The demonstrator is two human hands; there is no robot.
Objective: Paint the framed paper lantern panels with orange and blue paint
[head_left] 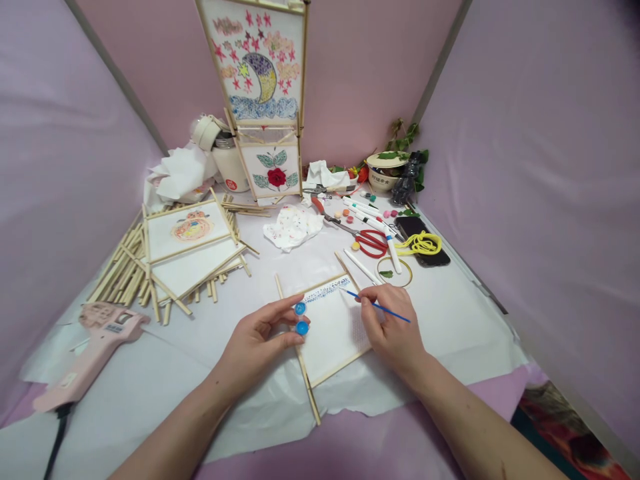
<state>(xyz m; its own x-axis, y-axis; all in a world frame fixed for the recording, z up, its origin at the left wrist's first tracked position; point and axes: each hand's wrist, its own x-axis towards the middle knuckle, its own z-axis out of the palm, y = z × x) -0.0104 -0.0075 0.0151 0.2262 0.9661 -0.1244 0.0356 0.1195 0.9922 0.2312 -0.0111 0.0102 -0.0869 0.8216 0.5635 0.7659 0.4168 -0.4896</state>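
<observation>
My right hand [391, 321] pinches a thin blue paintbrush [387, 311], its tip at the upper right of a white panel [325, 340] framed with wooden sticks. Rows of blue dabs [327, 289] run along the panel's top edge. At the panel's left side, my left hand [267, 330] holds a small open paint pot [301, 327] with blue inside between thumb and fingers; its lid [300, 309] stands open above it. The right hand hides part of the panel's right edge.
A pink glue gun [95, 347] and a pile of sticks with a painted panel [190, 233] lie left. A tall painted frame [267, 87] stands behind. Crumpled tissue [294, 227], red-handled scissors [370, 241], white markers [393, 250], yellow cord [423, 244] and a phone [435, 253] lie beyond.
</observation>
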